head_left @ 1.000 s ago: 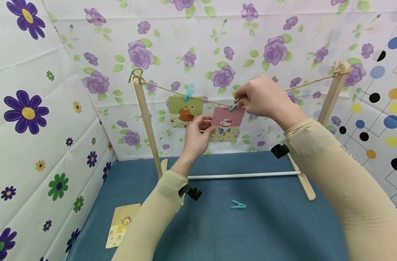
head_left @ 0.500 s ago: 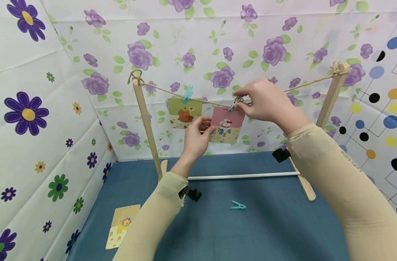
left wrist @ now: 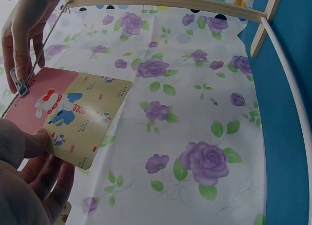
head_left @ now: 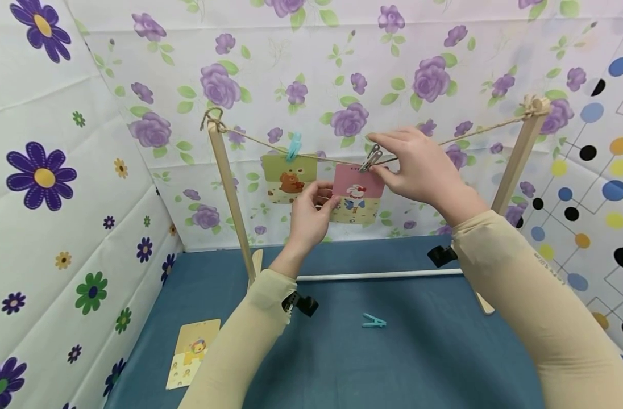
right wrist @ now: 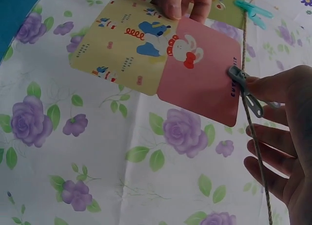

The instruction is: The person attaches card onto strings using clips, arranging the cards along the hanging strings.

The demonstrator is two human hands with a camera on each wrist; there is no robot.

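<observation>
My left hand pinches the left edge of a pink and yellow card printed with a white bunny, thumb in front and fingers behind. A grey clothespin bites the card's top edge against the twine. My right hand is spread beside this clothespin; in the right wrist view the thumb touches it while the other fingers stand apart from it. Left of the card, a green bear card hangs from the twine by a turquoise clothespin.
The twine runs between two wooden posts, joined low down by a white rod. On the blue cloth lie another turquoise clothespin and a yellow lion card. Flowered fabric hangs behind.
My right hand's fingers have spread from their pinch on the grey clothespin, which stays on the card and twine. My left hand keeps its hold on the card almost unmoved.
</observation>
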